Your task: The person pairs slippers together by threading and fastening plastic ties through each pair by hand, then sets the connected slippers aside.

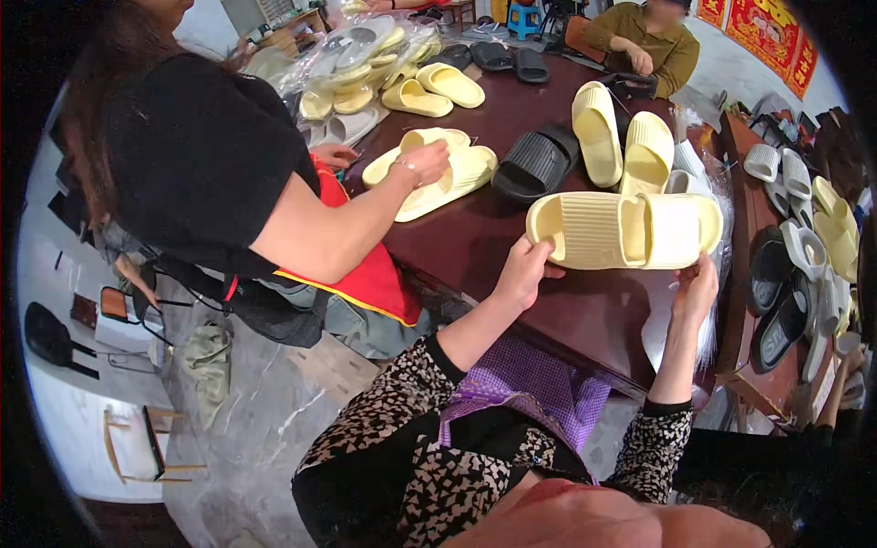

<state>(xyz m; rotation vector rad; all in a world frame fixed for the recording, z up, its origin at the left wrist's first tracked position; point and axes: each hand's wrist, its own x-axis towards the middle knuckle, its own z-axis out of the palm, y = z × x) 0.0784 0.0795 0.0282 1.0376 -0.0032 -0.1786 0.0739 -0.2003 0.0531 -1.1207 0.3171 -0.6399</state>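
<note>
A pair of pale yellow slide slippers point(594, 228) is held up over the near edge of the table, lying sideways and fitted into each other with the straps side by side. My left hand point(523, 276) grips their left end, thumb on top. At the right end my right hand point(696, 290) has its fingers closed on the lower edge. Just beyond stand two more yellow slippers point(598, 132), toes toward me. A black ribbed slipper point(534, 163) sits to their left.
On my left, a person in a black top point(196, 151) handles another yellow pair point(466, 178). Bagged slippers point(356, 59) are piled at the far left of the dark red table point(438, 242). A wooden rack point(738, 274) with grey, black and yellow slippers stands right. Someone in olive point(671, 50) sits across.
</note>
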